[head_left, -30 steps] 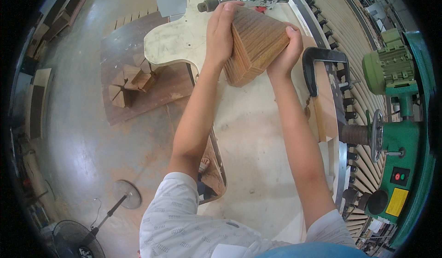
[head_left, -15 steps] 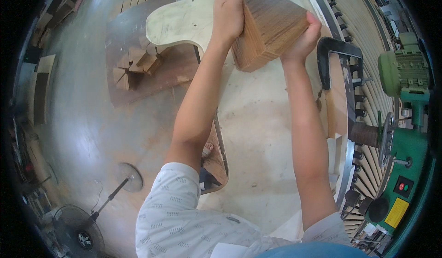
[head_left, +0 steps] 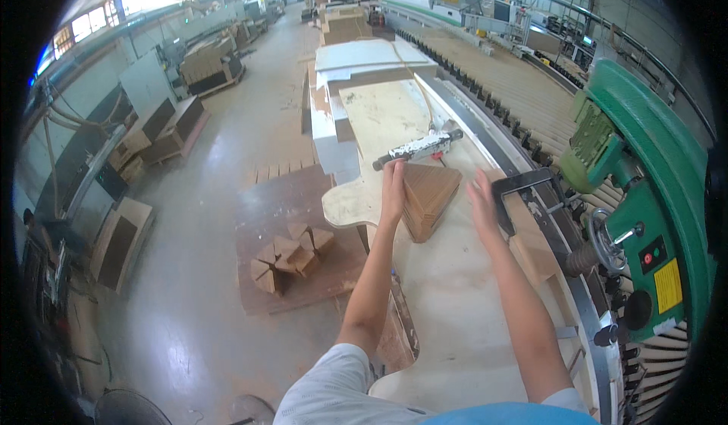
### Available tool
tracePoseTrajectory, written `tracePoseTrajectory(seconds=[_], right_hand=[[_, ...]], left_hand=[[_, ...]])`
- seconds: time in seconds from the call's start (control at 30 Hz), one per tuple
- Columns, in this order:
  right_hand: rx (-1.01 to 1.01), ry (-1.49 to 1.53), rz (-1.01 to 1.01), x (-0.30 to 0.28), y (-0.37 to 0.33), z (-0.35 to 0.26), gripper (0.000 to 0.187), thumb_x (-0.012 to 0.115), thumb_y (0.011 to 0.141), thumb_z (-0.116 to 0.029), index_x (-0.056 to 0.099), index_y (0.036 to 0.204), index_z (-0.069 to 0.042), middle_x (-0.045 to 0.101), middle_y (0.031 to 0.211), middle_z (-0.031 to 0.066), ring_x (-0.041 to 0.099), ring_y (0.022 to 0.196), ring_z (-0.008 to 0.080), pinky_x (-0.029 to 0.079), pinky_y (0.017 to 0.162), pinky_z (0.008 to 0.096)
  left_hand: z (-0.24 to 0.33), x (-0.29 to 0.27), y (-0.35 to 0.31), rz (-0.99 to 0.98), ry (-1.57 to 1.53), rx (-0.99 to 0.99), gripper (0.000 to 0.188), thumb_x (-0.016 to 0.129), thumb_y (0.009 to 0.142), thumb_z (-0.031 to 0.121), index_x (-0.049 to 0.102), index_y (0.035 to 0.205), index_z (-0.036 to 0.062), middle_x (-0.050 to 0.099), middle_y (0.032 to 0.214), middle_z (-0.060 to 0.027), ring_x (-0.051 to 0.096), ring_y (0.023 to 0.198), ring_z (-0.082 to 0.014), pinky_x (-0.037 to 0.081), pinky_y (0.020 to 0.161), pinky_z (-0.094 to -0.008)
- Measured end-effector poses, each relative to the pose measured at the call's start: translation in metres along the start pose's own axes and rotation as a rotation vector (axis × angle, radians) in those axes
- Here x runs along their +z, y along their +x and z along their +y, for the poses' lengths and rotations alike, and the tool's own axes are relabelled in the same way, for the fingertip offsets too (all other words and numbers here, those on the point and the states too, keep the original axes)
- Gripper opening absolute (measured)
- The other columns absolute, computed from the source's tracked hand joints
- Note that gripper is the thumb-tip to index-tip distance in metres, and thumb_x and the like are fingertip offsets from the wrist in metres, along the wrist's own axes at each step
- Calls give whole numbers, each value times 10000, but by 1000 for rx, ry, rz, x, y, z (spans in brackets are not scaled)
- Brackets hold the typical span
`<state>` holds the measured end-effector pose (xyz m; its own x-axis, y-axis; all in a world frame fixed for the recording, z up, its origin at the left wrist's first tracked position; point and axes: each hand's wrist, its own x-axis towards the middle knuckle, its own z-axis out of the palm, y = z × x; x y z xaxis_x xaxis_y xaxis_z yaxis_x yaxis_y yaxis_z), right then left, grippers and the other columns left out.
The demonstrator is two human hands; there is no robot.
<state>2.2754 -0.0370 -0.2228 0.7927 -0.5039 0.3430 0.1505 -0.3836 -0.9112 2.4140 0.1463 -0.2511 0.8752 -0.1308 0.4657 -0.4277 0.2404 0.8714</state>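
A brown wooden block with a triangular top (head_left: pixel 431 190) rests on the pale workbench (head_left: pixel 447 288). My left hand (head_left: pixel 393 191) lies along the block's left side, its fingers stretched forward; their tips come close to the dark handle of a hand tool. That white-and-black tool (head_left: pixel 419 147) lies just beyond the block, with a thin hose trailing away from it. To the right of the block, my right hand (head_left: pixel 482 201) is held apart from it, fingers spread and holding nothing.
A black C-shaped clamp (head_left: pixel 523 185) grips the bench's right edge beside a wooden strip. Farther right stands a green machine (head_left: pixel 644 220) by a roller conveyor. Several wooden wedges (head_left: pixel 292 258) sit on a brown board (head_left: pixel 258 205) low at the left. Stacked panels (head_left: pixel 371 53) are ahead.
The block, earlier tilted up between both hands, now rests on the bench. My right hand has come off it to the right. The view has lifted, showing more of the hall ahead.
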Motion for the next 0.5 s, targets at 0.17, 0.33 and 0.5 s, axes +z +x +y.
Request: tracePoseTrajectory(seconds=[0.17,0.33,0.5], right_hand=[[277,120,-42,-114,-184,-72,311,650,999,-182,641,1261,-15,679,1210,106,640,1112,176,500,965,309],[477,-402,104,-208,-394,-143,81,727,945,-113,739,969,-36,736,947,5,663,894,88,536,839,279],[345,-609,512,-242,-473,-232,114,741,928,-99,716,959,8,730,915,56,656,836,125,526,793,291]], left_hand=[[92,-6,-51,293,103,229,633,688,996,212,419,1536,21,645,1252,-133,598,1140,-216,441,1004,-381],[183,19,-104,-91,-305,279,165,647,1018,156,738,958,33,686,838,-29,620,754,-137,476,718,-233],[267,78,-152,-490,-760,662,159,639,1015,169,706,992,27,679,882,-52,622,789,-160,481,743,-257]])
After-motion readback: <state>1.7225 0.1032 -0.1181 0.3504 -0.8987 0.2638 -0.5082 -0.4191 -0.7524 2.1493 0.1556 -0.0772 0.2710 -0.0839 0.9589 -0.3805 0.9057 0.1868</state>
